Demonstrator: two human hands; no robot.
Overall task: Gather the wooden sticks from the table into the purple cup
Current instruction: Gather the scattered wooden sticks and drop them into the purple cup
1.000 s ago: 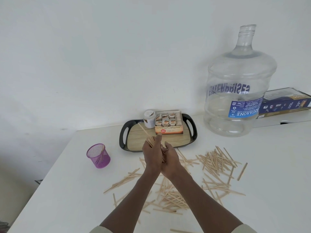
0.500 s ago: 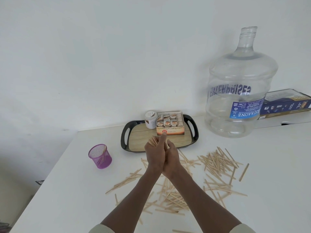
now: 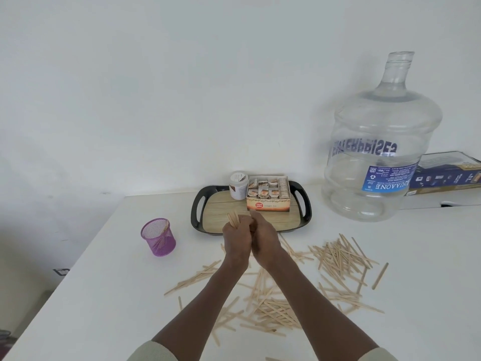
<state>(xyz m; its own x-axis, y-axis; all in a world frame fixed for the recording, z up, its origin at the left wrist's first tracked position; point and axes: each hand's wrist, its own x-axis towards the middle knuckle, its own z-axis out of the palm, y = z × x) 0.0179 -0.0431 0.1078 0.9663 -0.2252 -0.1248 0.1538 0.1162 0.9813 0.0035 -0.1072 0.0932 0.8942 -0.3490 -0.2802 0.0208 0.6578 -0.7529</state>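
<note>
Few sticks stand in the purple cup (image 3: 158, 237), far left. Small bundle (image 3: 233, 219): gripped by left hand (image 3: 236, 239), right hand (image 3: 265, 237) pressed against it. Most loose sticks (image 3: 338, 259) remain scattered near and right; task looks early.

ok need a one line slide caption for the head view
Both hands bunch wooden sticks above the scattered pile, purple cup waiting at left.

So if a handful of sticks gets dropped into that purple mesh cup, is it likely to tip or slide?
Probably somewhat tippy: the purple mesh cup looks like thin wire mesh, so likely light, and it narrows toward its base. On the smooth white table a sideways knock would likely slide it. The few sticks inside add little weight.
</note>
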